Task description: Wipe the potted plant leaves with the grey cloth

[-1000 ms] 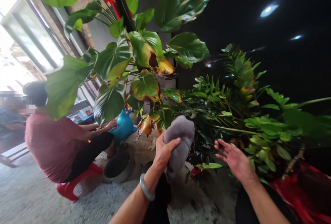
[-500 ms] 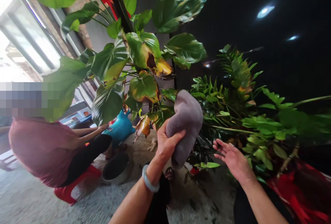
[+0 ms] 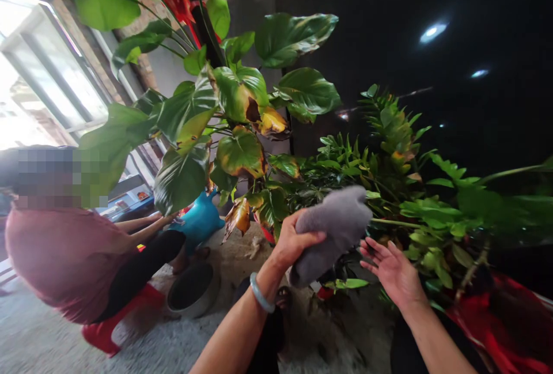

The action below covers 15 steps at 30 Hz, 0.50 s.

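A soft grey cloth (image 3: 334,227) is bunched in my left hand (image 3: 296,241), thumb on top and the far end sticking out to the right. My right hand (image 3: 393,270) is open beside that far end, palm turned up and fingers spread, with nothing in it. Whether its fingertips touch the cloth I cannot tell. Ahead of my hands stands a large-leaved plant (image 3: 237,149), some leaves yellow and browned at the edges. A bushy green plant (image 3: 354,161) grows behind the cloth.
At the left a person in a pink shirt (image 3: 64,259) sits on a red stool (image 3: 103,328), near a grey basin (image 3: 194,287) and a blue rounded object (image 3: 199,218). Red wrapping (image 3: 505,322) lies at the lower right. A dark glossy wall (image 3: 389,22) rises behind the plants.
My left hand has swung the cloth down and to the right, so it now lies more level and nearer my right hand. My right hand stays open, barely moved.
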Motion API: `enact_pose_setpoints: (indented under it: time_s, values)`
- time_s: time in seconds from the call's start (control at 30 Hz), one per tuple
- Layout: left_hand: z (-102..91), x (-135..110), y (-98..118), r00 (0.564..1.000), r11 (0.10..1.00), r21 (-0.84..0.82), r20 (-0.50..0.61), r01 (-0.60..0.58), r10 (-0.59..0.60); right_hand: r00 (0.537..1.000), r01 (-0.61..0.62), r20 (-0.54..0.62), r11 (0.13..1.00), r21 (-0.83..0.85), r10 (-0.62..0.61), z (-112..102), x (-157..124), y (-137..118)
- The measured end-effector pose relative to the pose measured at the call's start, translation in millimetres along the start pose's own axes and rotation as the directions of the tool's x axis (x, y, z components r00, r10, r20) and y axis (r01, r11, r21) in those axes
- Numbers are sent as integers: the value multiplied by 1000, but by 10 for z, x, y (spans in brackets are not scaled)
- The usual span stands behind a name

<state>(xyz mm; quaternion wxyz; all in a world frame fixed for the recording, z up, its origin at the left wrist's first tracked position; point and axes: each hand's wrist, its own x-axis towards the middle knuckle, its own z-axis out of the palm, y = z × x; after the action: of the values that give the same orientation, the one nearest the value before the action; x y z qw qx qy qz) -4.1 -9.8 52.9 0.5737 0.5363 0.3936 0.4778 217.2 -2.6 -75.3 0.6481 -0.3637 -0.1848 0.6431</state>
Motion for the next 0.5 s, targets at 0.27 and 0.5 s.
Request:
enact_pose_setpoints:
  time_s: [0.27,0.5]
  values:
    - [92,106,-465,997,991,112,-30,68,-65,998,-30,63,999,-22,32,129,-111,-28]
    - [115,92,-72,992,1000,2,125,29,-29,999,15,38,1000,-24,-14,-23,-21,-12]
